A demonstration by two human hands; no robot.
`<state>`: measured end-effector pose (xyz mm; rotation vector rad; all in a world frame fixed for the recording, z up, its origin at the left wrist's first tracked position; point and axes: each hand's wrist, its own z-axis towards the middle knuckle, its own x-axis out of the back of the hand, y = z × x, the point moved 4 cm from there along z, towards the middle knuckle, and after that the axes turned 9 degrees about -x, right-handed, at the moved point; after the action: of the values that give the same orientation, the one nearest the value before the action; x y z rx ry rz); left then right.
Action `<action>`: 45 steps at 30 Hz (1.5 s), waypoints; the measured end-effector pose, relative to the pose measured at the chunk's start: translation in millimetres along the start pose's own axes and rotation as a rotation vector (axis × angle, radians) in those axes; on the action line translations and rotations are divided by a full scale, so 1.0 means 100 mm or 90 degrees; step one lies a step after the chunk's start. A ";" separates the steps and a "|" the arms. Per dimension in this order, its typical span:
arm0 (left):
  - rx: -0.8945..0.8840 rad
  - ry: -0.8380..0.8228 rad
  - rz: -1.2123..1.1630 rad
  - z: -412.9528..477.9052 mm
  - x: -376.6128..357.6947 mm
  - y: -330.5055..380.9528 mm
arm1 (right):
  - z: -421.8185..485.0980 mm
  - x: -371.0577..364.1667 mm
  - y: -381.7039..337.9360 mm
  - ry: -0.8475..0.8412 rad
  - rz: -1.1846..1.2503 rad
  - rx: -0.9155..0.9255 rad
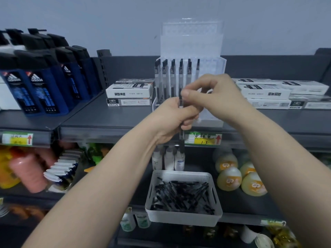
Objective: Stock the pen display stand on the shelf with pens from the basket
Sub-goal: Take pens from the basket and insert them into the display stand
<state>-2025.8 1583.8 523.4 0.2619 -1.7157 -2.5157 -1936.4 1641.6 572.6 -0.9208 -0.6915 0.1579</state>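
At the left, blue adidas bottles [35,90] stand on the shelf [107,120]. In the middle, the left hand [172,117] grips a clear black-capped pen [182,138] upright, and the right hand [216,97] pinches its top end. Just behind them is the clear pen display stand [211,68], partly filled. Below, the white basket [182,216] holds many pens [180,194].

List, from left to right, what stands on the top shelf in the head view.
In order: dark blue bottles → left stack of white boxes → clear pen display stand, partly filled → right stack of white boxes.
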 end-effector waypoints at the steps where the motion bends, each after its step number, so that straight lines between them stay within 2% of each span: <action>1: 0.000 -0.007 0.003 0.00 -0.03 0.00 | -0.02 -0.01 0.00 -0.022 -0.005 -0.006; 5: -0.015 -0.009 -0.039 0.00 -0.10 0.00 | -0.02 0.07 0.05 -0.045 0.059 -0.044; 8: 0.026 0.000 -0.073 -0.06 -0.03 -0.07 | 0.03 0.21 0.11 0.012 0.110 -0.051; 11: 0.030 0.023 -0.045 -0.11 0.00 -0.12 | 0.05 0.24 0.15 0.040 0.171 -0.086; 17: -0.045 0.190 0.053 -0.03 0.04 -0.10 | 0.05 0.13 0.13 0.065 0.135 -0.099; 21: -0.124 0.301 0.233 -0.10 0.30 0.00 | 0.27 0.38 -0.03 0.135 0.178 -0.069; 24: -0.196 0.408 0.328 -0.17 0.52 0.10 | 0.46 0.42 -0.03 0.169 0.105 -0.041; 26: -0.211 0.438 0.377 -0.20 0.60 0.09 | 0.54 0.38 0.04 0.179 0.064 -0.033; 30: -0.185 0.438 0.419 -0.19 0.69 -0.01 | 0.65 0.29 0.18 0.213 0.020 -0.036; 37: -0.083 0.397 0.419 -0.14 0.75 -0.08 | 0.62 0.08 0.40 0.203 -0.069 -0.064; 45: -0.066 0.375 0.405 -0.13 0.78 -0.09 | 0.52 0.02 0.36 0.198 -0.147 -0.098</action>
<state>-2099.8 1562.2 503.0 0.3391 -1.1865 -1.8146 -1960.7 1699.9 566.5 -0.9785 -0.5201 -0.2429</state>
